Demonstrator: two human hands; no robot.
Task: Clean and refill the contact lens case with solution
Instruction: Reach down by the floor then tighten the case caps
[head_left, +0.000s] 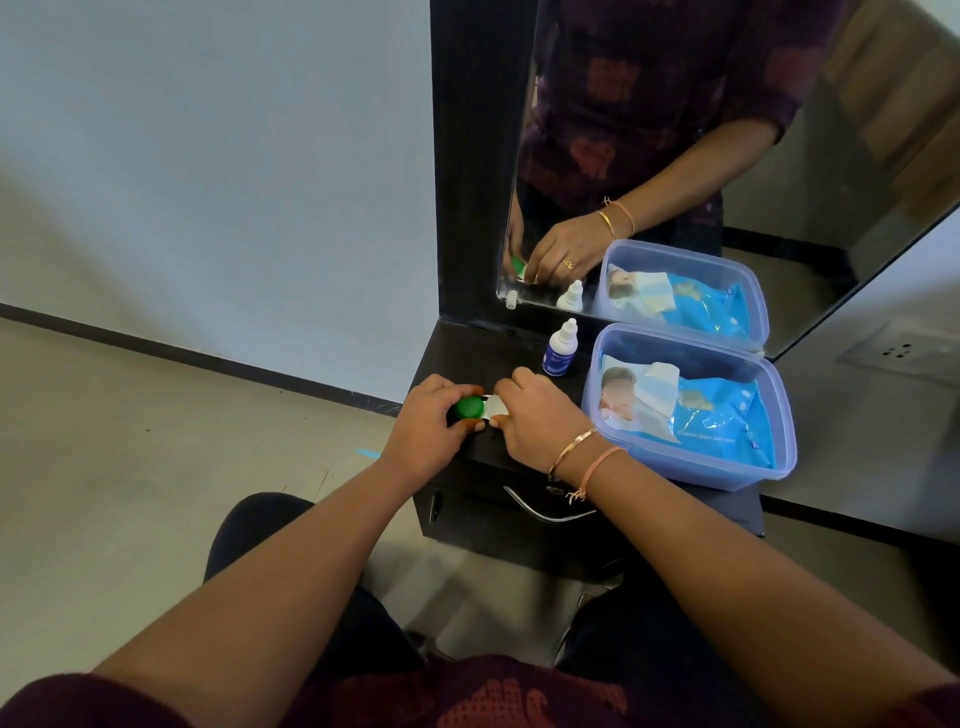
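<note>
The contact lens case (496, 406) lay on the dresser (467, 348) near its front left edge. My left hand (426, 431) pinched its green cap (469, 408), probably to unscrew it. My right hand (535, 415) gripped the white end to steady it, with the solution bottle (560, 348) within reach just behind.

Left hand (423, 423) and right hand (537, 415) close together, fingers curled

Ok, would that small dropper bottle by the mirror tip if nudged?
Probably: the dropper bottle stands upright, tall on a narrow base. Small plastic, so likely light. Being round, it could roll across the black tabletop once down.
</note>
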